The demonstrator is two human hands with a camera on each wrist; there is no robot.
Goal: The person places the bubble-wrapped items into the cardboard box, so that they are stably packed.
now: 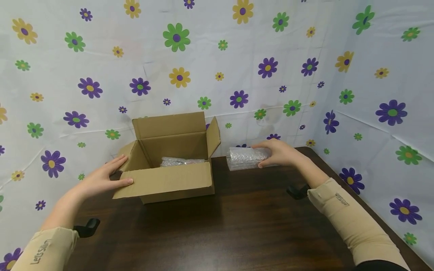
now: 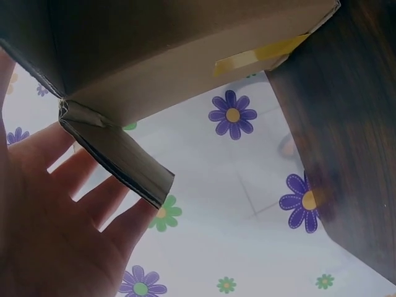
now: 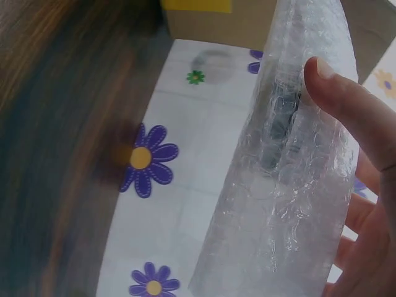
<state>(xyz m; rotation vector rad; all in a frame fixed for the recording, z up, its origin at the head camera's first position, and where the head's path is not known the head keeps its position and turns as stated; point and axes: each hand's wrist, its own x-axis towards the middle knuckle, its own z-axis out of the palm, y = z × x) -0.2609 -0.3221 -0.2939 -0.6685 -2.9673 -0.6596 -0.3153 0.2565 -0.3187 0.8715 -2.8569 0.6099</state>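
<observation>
An open cardboard box stands on the table, its flaps spread outward. My left hand touches its left side, thumb on the front flap and straight fingers along the left side flap. The left wrist view shows those fingers spread behind the side flap. To the right of the box, my right hand grips a bubble-wrapped package. Something dark shows through the wrap in the right wrist view; its kind cannot be made out. Inside the box lies more bubble wrap.
The dark brown wooden table extends in front of the box. A flower-patterned cloth hangs behind the table and along its right side. Yellow tape is stuck to the box's outer wall.
</observation>
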